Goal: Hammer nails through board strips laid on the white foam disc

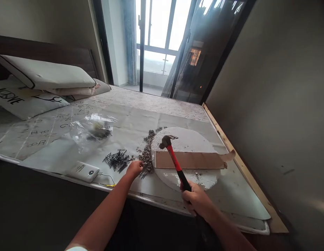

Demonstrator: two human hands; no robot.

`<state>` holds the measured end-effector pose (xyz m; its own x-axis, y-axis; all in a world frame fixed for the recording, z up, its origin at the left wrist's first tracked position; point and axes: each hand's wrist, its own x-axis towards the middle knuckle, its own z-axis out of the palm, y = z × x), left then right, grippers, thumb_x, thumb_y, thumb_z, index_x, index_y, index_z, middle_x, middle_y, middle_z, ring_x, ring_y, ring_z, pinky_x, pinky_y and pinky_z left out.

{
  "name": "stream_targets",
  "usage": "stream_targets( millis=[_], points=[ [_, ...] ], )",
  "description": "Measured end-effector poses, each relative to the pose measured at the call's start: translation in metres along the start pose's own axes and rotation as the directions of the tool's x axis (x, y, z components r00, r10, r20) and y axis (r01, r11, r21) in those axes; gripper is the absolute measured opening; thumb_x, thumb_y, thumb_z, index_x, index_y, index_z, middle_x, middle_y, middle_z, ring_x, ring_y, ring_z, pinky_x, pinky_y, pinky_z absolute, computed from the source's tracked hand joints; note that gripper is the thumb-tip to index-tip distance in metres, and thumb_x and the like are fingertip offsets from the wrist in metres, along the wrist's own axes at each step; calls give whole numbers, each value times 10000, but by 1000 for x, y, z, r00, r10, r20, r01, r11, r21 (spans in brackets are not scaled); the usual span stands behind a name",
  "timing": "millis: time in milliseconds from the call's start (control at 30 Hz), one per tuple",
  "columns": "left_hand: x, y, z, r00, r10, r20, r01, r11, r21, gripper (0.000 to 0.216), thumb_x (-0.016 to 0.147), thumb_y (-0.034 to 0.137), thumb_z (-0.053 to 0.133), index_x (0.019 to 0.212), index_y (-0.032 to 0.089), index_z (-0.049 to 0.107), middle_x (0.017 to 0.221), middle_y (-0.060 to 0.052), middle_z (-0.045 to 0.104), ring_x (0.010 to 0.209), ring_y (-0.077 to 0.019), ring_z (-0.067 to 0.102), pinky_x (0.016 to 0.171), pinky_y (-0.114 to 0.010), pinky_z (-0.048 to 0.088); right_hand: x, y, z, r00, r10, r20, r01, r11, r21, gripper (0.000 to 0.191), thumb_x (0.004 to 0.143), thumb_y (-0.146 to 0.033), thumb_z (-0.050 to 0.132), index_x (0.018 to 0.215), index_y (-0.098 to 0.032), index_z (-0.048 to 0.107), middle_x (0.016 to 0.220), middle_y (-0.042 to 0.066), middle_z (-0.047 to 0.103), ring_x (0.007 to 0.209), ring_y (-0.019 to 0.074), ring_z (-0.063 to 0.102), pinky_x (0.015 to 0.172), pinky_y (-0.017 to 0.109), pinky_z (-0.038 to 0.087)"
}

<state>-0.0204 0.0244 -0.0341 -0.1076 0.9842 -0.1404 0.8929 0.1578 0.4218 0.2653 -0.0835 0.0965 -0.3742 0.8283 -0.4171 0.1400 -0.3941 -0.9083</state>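
My right hand [195, 198] is wrapped round the black grip of a claw hammer [175, 160]. The hammer's red shaft slants up, with its head over a white round foam-like disc [188, 137] and a brown cardboard strip [188, 160] lying across it. My left hand [136, 169] is closed, fingers curled, beside grey crumbled rubble [146, 153] at the disc's left edge. Whatever it may hold is hidden. A pile of nails [117, 158] lies just left of that hand, and a few more nails [143, 174] lie to its right.
A white power bank [85, 170] with a cable lies near the bed's front edge. Behind it sits a clear plastic bag [95, 127] with dark contents. Pillows [49, 73] are stacked at the left. A wooden rail [230, 146] runs along the right wall.
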Motion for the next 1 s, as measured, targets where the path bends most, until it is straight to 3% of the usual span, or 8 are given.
stream_targets(
  millis=[133, 333, 667, 867, 1000],
  points=[
    [-5, 0, 10, 996, 5, 92, -13, 996, 89, 145, 696, 222, 582, 761, 200, 708, 867, -61, 697, 831, -187, 618, 683, -228, 423, -11, 5, 0, 1000, -2, 27, 1, 1000, 15, 229, 551, -209, 399, 766, -231, 323, 329, -153, 314, 241, 51, 206, 240, 180, 153],
    [-5, -9, 17, 1000, -8, -2, 8, 995, 103, 217, 691, 197, 585, 892, 190, 664, 933, -81, 678, 861, -198, 610, 695, -237, 423, -20, 7, 0, 999, -6, 35, 5, 1000, 16, 241, 544, -212, 403, 767, -234, 317, 352, -156, 316, 261, 52, 217, 228, 173, 189],
    [-9, -7, 13, 995, -58, -75, 64, 995, 78, 170, 739, 190, 525, 858, 151, 640, 885, -133, 670, 841, -215, 620, 728, -266, 431, -33, 1, -6, 1000, -6, 22, 6, 1000, -1, 250, 549, -232, 401, 784, -224, 316, 346, -158, 291, 256, 45, 212, 248, 172, 174],
    [-9, 1, 2, 997, -53, -58, 59, 993, 106, 73, 655, 149, 567, 694, 159, 629, 823, -106, 669, 826, -213, 619, 702, -252, 429, -42, 0, -11, 1000, 26, -7, -26, 999, -22, 239, 557, -214, 406, 780, -226, 319, 354, -158, 296, 256, 45, 225, 266, 175, 173],
    [-18, 11, -17, 984, 8, -178, -4, 1000, 20, 101, 672, 143, 516, 672, 156, 616, 746, -82, 668, 758, -194, 623, 689, -256, 432, -46, 1, -16, 999, 22, -36, -22, 1000, -7, 245, 554, -229, 409, 782, -229, 320, 355, -158, 275, 261, 51, 216, 257, 176, 157]
  ],
)
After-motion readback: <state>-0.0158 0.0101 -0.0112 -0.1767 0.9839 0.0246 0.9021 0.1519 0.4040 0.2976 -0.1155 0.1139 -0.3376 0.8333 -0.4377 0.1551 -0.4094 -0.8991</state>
